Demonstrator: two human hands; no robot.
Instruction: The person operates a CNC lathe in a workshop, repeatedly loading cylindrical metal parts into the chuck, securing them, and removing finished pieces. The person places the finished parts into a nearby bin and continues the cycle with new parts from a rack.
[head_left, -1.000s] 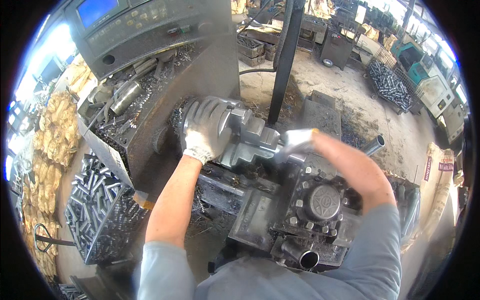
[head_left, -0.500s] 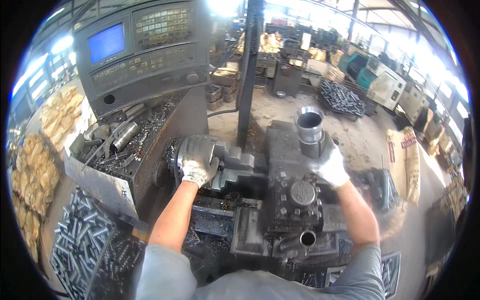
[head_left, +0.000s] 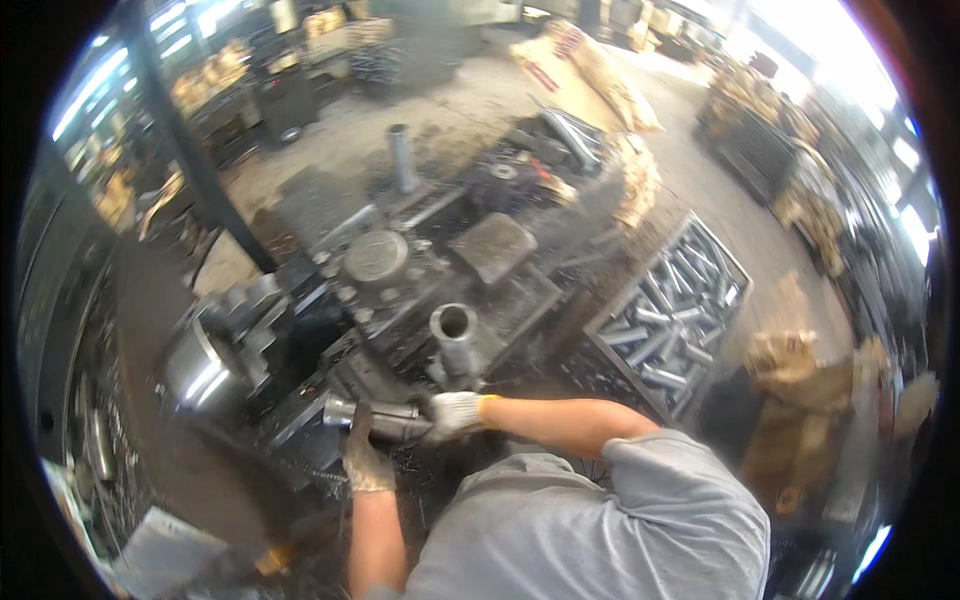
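Observation:
A shiny metal tube [head_left: 400, 421] lies crosswise low in front of my body, between my gloved hands. My left hand [head_left: 368, 462] comes up from below and has its fingers wrapped over the tube near its left end. At the other end, my right hand [head_left: 457, 414] closes around the tube; its fingers are partly hidden. Just beyond the right hand, a tubular metal piece [head_left: 455, 342] stands with its open mouth upward on the lathe. The tool post [head_left: 375, 257] with its round cap and bolts is farther off. To the left is the lathe chuck [head_left: 207, 365] with stepped jaws.
A crate [head_left: 598, 330] of loose metal tubes stands on the right. Another tube [head_left: 402, 158] is upright at the machine's far side. Sacks [head_left: 585, 75] lie on the floor beyond. A dark post [head_left: 190, 150] rises at the left, and metal chips cover the machine bed.
My view has swung right and down. My left hand has left the chuck and my right hand has left the upright tube by the tool post; both now grip a tube close to my body.

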